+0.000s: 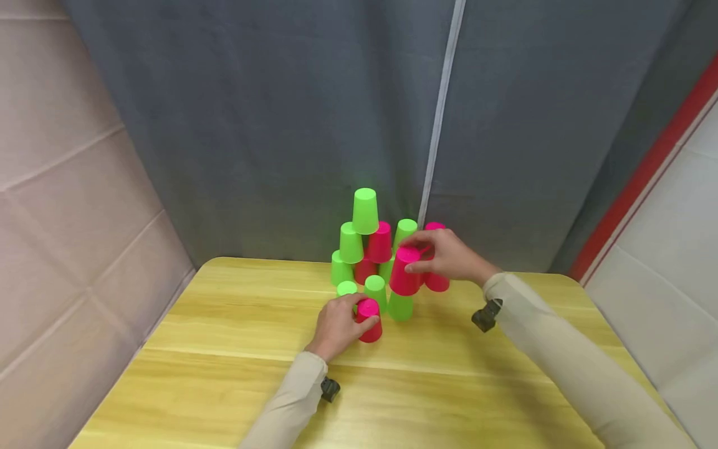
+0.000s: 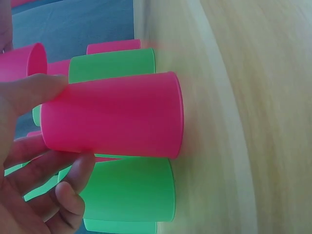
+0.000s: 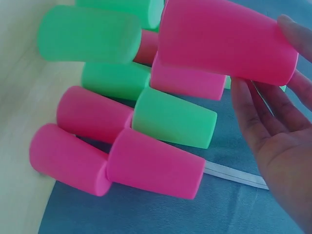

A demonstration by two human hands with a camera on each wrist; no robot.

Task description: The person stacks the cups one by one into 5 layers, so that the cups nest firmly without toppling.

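standing upside down on the tabletop (image 1: 235, 374), a pink cup (image 1: 369, 321) sat at the near left of the cup cluster, with the left hand (image 1: 338, 325) wrapped round it. in the left wrist view the thumb lay along the cup's upper side and the fingers (image 2: 73, 183) curled under its base end, so the hand gripped it while its rim met the wood.

just to the right and a little farther off, a second pink cup (image 1: 405, 270) was held by the right hand (image 1: 449, 255), thumb and fingers (image 3: 258, 109) pinching it near its closed top. it sat on an upturned green cup (image 1: 400, 305); whether its rim fully rested there could not be told. another pink cup (image 1: 435, 280) showed behind the right hand, partly hidden.

between the two hands stood two more small green cups (image 1: 374, 290), close beside the left-hand cup.

farther back rose a stacked pyramid (image 1: 364, 243) of green and pink cups, all inverted, with a single green cup (image 1: 365, 211) at the top. it stood at the far edge of the tabletop, near a grey curtain (image 1: 280, 125). both arms wore pale sleeves (image 1: 561, 349), each with a small dark device at the wrist.
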